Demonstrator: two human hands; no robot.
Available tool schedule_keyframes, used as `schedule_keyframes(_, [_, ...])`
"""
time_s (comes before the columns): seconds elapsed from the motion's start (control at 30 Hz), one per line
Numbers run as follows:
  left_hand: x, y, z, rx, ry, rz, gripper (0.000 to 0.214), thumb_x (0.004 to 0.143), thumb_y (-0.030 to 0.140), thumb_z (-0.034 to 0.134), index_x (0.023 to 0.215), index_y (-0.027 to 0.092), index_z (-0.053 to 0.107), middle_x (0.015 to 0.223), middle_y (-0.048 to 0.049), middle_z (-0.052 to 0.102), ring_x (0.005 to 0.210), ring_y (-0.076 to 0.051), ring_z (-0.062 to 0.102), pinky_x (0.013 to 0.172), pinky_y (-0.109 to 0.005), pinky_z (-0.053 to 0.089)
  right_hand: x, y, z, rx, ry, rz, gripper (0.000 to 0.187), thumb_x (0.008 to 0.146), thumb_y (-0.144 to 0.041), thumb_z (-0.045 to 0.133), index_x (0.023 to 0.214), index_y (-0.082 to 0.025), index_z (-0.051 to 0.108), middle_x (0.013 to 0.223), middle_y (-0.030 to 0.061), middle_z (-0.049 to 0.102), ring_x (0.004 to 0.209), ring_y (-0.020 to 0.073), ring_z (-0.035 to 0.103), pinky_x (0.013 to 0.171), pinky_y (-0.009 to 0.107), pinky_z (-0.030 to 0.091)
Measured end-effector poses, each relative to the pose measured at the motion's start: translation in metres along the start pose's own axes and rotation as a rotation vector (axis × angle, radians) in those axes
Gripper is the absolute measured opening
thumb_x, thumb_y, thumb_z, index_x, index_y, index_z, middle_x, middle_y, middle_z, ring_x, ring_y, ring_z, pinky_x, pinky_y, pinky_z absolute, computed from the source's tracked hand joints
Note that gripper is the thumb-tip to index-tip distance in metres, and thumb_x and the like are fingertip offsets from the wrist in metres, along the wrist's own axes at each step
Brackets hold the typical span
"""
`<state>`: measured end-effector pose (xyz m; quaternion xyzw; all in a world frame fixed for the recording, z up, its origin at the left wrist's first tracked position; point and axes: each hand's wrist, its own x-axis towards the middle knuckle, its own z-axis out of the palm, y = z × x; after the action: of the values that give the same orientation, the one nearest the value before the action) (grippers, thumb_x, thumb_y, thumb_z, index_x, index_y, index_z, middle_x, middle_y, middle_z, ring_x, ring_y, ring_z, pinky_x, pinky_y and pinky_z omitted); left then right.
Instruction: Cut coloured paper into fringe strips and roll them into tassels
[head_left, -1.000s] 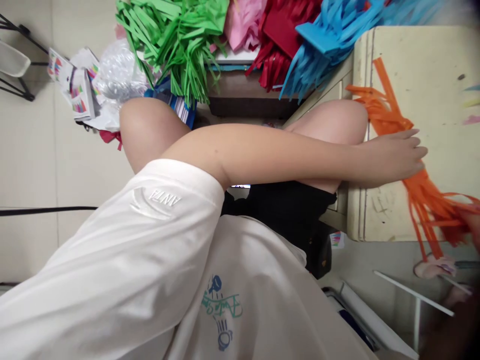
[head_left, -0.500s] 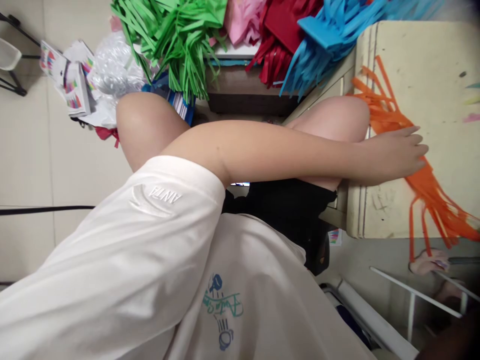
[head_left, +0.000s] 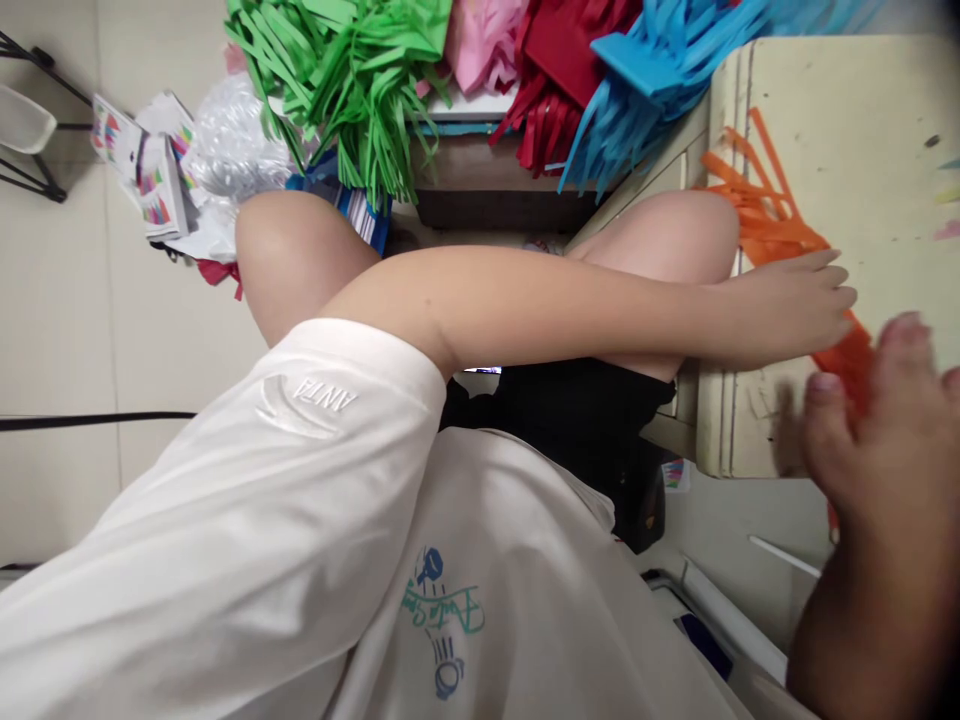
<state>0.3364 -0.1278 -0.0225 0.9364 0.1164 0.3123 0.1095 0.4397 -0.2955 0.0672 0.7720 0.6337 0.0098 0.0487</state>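
My left hand (head_left: 787, 300) reaches across my lap and lies flat, fingers stretched out, on a bundle of orange cut-paper strips (head_left: 765, 225). The bundle lies on a worn cream table (head_left: 847, 130) at the right. My right hand (head_left: 877, 460) comes in from the lower right, blurred, with thumb and fingers apart. Its fingertips are at the near end of the orange strips, by the table's edge. It covers most of the strips that hang over that edge. My white shirt and both knees fill the middle of the view.
Piles of fringed paper lie on a surface beyond my knees: green (head_left: 352, 70), pink (head_left: 487, 40), red (head_left: 562, 70), blue (head_left: 660, 70). Booklets (head_left: 150, 170) and a clear plastic bag (head_left: 232, 140) sit on the tiled floor at left. A black cable (head_left: 90, 420) crosses the floor.
My right hand has come into view from the lower right, up to the hanging ends of the orange strips. My left hand has stayed flat on the bundle.
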Motion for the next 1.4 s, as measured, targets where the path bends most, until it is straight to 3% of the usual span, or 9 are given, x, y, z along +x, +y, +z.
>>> schedule_keyframes(0.1, [0.001,0.001,0.002,0.003,-0.050,-0.005,0.075,0.088,0.011,0.021,0.107,0.017,0.093,0.108,-0.0154,0.087,0.120,-0.034,0.080,0.134,-0.065,0.044,0.003,-0.017,0.011,0.069,-0.098,0.000,0.085,0.121,-0.055,0.020,0.186,-0.001,0.024,0.189,0.0306,0.025,0.183,0.0381,0.022,0.146,0.077,0.004])
schedule_keyframes(0.2, [-0.001,0.001,0.005,0.075,-0.135,0.030,0.073,0.088,0.010,0.025,0.107,0.022,0.094,0.107,-0.0098,0.088,0.122,-0.034,0.080,0.141,-0.065,0.034,0.001,-0.028,0.014,0.054,-0.130,0.049,0.085,0.121,-0.053,0.012,0.185,0.002,0.027,0.188,0.0322,0.026,0.183,0.0373,0.022,0.141,0.084,-0.004])
schedule_keyframes(0.37, [-0.006,-0.004,0.013,0.050,-0.153,0.033,0.062,0.093,0.032,0.051,0.144,0.021,0.085,0.158,-0.0105,0.075,0.158,-0.050,0.060,0.145,-0.074,0.019,-0.003,-0.038,0.012,0.030,-0.042,0.029,0.083,0.122,-0.051,0.014,0.186,0.001,0.024,0.189,0.0319,0.022,0.184,0.0379,0.019,0.141,0.085,-0.002])
schedule_keyframes(0.47, [-0.008,-0.001,-0.010,0.054,-0.292,-0.005,0.064,0.101,0.041,0.053,0.159,0.024,0.076,0.170,-0.0078,0.066,0.166,-0.046,0.054,0.146,-0.071,0.022,-0.002,-0.041,0.015,0.037,-0.054,-0.015,0.078,0.121,-0.046,0.019,0.187,-0.003,0.023,0.189,0.0302,0.026,0.182,0.0382,0.024,0.141,0.085,0.001])
schedule_keyframes(0.7, [-0.012,0.016,-0.082,0.161,-0.565,-0.076,0.083,0.115,0.056,0.046,0.180,0.006,0.044,0.188,-0.0140,0.040,0.182,-0.030,0.032,0.156,-0.053,0.017,-0.007,-0.036,0.020,0.032,-0.100,0.034,0.077,0.120,-0.040,0.018,0.187,-0.003,0.023,0.188,0.0322,0.026,0.182,0.0398,0.024,0.140,0.087,0.004])
schedule_keyframes(0.8, [-0.007,0.010,-0.064,0.130,-0.557,-0.101,0.084,0.113,0.054,0.049,0.180,0.004,0.043,0.188,-0.0145,0.039,0.182,-0.032,0.031,0.156,-0.054,0.015,-0.009,-0.033,0.022,0.061,-0.089,0.058,0.077,0.119,-0.039,0.017,0.186,-0.002,0.024,0.188,0.0327,0.025,0.183,0.0394,0.021,0.141,0.086,0.004])
schedule_keyframes(1.0, [0.004,-0.014,0.022,-0.034,-0.349,-0.063,0.082,0.095,0.052,0.070,0.168,0.014,0.066,0.179,-0.0123,0.055,0.175,-0.052,0.040,0.149,-0.072,0.019,-0.008,-0.039,0.020,0.102,-0.096,0.086,0.084,0.118,-0.048,0.017,0.184,0.002,0.029,0.187,0.0343,0.027,0.182,0.0420,0.023,0.141,0.084,0.000])
schedule_keyframes(1.1, [0.005,-0.018,0.034,-0.067,-0.295,-0.074,0.082,0.093,0.051,0.071,0.167,0.013,0.067,0.178,-0.0123,0.056,0.173,-0.054,0.040,0.148,-0.072,0.020,-0.007,-0.041,0.019,0.116,-0.095,0.097,0.085,0.118,-0.050,0.018,0.183,0.004,0.030,0.187,0.0344,0.026,0.182,0.0417,0.022,0.142,0.082,-0.001])
schedule_keyframes(1.4, [-0.008,0.009,-0.064,0.109,-0.557,-0.101,0.085,0.111,0.054,0.055,0.178,0.002,0.047,0.189,-0.0159,0.037,0.183,-0.037,0.028,0.156,-0.049,0.014,-0.006,-0.025,0.035,0.105,-0.056,0.081,0.085,0.115,-0.050,0.022,0.183,0.000,0.034,0.186,0.0314,0.031,0.181,0.0416,0.026,0.141,0.086,0.010])
